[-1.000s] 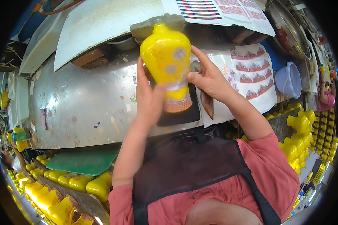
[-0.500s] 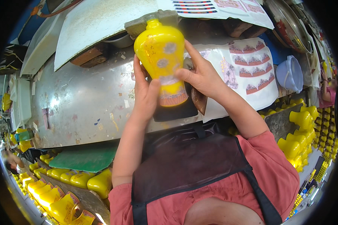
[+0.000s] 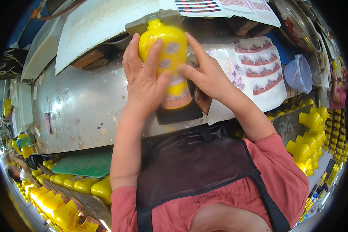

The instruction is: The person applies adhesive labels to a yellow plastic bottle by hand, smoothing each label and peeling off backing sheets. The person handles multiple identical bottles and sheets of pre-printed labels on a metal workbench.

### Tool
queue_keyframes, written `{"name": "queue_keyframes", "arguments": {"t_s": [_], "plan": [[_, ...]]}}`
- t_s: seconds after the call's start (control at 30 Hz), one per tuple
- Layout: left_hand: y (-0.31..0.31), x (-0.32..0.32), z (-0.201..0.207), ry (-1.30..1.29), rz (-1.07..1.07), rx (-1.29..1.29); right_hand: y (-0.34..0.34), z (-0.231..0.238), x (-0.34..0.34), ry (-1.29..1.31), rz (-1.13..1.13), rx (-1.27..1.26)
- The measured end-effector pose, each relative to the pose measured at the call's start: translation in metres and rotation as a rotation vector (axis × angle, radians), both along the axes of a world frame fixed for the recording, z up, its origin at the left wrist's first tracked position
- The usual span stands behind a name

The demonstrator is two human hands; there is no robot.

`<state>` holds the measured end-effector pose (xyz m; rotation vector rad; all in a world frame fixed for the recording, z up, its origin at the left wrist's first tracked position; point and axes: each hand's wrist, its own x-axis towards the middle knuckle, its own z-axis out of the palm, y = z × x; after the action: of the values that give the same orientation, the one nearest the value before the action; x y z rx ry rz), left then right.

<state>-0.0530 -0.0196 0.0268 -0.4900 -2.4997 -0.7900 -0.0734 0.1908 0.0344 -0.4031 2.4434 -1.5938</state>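
Observation:
A glossy yellow vase-shaped bottle (image 3: 162, 41) lies with its neck away from me on a dark support (image 3: 179, 116). Grey-purple flower decals show on its body, and a reddish patterned band circles its base. My right hand (image 3: 208, 75) grips its right side, thumb on the front and fingers along the edge. On the other side my left hand (image 3: 143, 79) is raised over the bottle, fingers stretched and apart, thumb close to the lower body; whether it touches is hard to tell. A grey block (image 3: 169, 16) sits around the neck.
Right of the bottle lies a white decal sheet (image 3: 220, 110) with curved reddish bands. A pale bucket (image 3: 298, 75) stands beyond it. White boards (image 3: 100, 29) rest on bricks (image 3: 86, 60) at the back. Several yellow bottles (image 3: 311, 133) stand at right, others (image 3: 102, 189) at lower left.
My left hand has come off its grip on the bottle's left side and moved up with fingers spread over it. My right hand stays in place, and the bottle has barely shifted.

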Motion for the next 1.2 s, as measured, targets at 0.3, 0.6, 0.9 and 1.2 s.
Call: {"name": "queue_keyframes", "arguments": {"t_s": [0.3,0.6,0.9,1.2], "plan": [[0.0,-0.003,-0.005,0.049,-0.003,0.017,0.0,-0.003,-0.003,0.033,0.026,-0.102],[0.001,-0.001,-0.007,0.027,-0.002,0.041,0.001,0.018,-0.002,-0.029,0.053,0.026],[-0.001,0.0,-0.005,-0.071,-0.014,0.152,-0.007,0.061,-0.021,0.309,-0.064,0.214],[0.001,-0.001,-0.004,-0.051,0.018,0.076,-0.017,0.055,-0.03,0.325,-0.081,0.238]]}}
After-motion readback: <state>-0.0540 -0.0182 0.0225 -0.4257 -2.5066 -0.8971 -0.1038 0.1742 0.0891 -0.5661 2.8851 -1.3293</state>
